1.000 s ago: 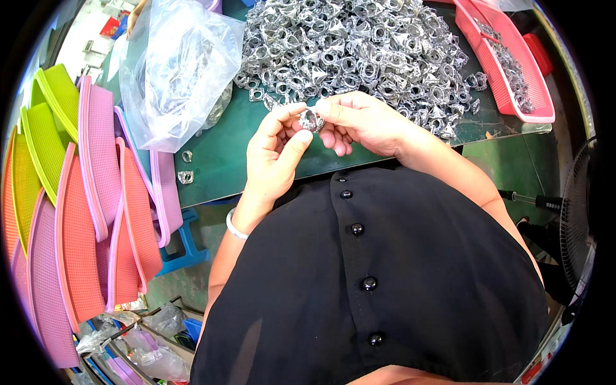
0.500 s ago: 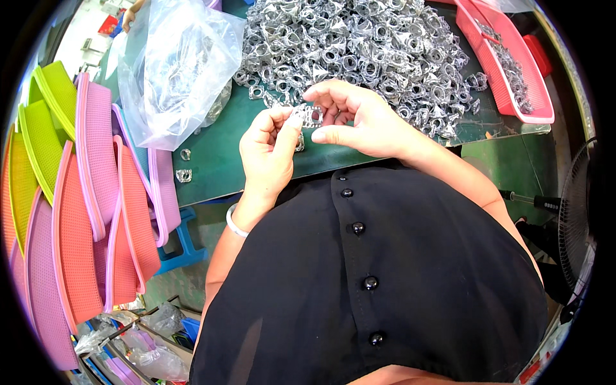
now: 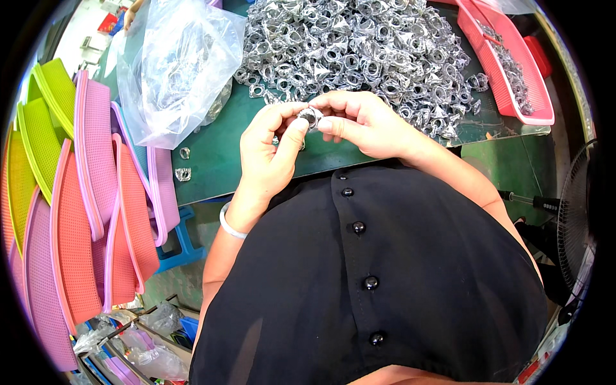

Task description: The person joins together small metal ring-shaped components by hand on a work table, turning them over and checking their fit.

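Between my two hands, just above the near edge of the green table [image 3: 218, 173], is a shiny silver ring [image 3: 312, 115]. My left hand [image 3: 269, 144] pinches it from the left between thumb and fingers. From the other side my right hand [image 3: 366, 125] grips it too, its thumb and fingertips closed on the ring's right edge. A big heap of similar silver rings [image 3: 359, 54] lies just beyond my hands. Two loose silver pieces, one small [image 3: 185, 153] and one squarer [image 3: 183, 174], rest on the table to the left.
A clear plastic bag [image 3: 170, 83] stands left of the heap. Pink, purple and green baskets [image 3: 93, 154] are stacked at the left. At the right sits a pink basket [image 3: 542, 119] holding more metal pieces. Beside the table are a black fan [image 3: 574, 218] and a blue stool [image 3: 186, 244].
My right hand's fingers have closed in from apart onto the ring. The ring has turned, so its round opening now shows between my hands.
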